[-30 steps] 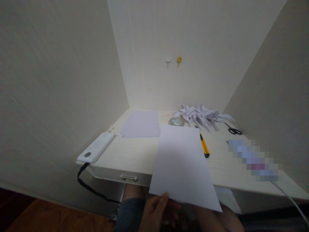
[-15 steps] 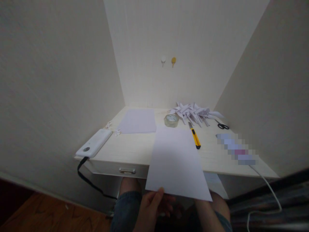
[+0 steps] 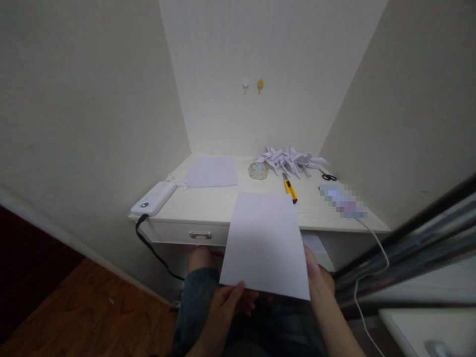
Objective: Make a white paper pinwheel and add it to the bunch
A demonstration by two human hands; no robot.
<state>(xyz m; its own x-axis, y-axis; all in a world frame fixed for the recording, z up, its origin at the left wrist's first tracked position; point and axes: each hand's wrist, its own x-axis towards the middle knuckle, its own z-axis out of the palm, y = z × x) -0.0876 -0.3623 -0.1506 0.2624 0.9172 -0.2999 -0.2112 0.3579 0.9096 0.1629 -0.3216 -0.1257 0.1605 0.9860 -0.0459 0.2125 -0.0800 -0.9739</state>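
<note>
A blank white sheet of paper (image 3: 266,243) is held above my lap, its far end over the desk's front edge. My left hand (image 3: 228,300) pinches its near left edge, thumb on top and fingers beneath. At the sheet's right edge is my right hand (image 3: 313,265); its fingers pass behind the paper and are hidden, so their grip does not show. Beyond the sheet lies a yellow utility knife (image 3: 290,189) with its blade out. A roll of clear tape (image 3: 258,171) sits farther back.
On the white desk (image 3: 201,206) are a stack of paper (image 3: 211,172), folded paper pieces (image 3: 288,159), black-handled scissors (image 3: 329,177), a white device (image 3: 154,198) with a black cable, and a blurred-out object (image 3: 342,201) with a white cord. Walls stand close on both sides.
My right hand has moved from under the sheet to its right edge. The paper has drawn back from the desk toward me. The view has shifted a little.
</note>
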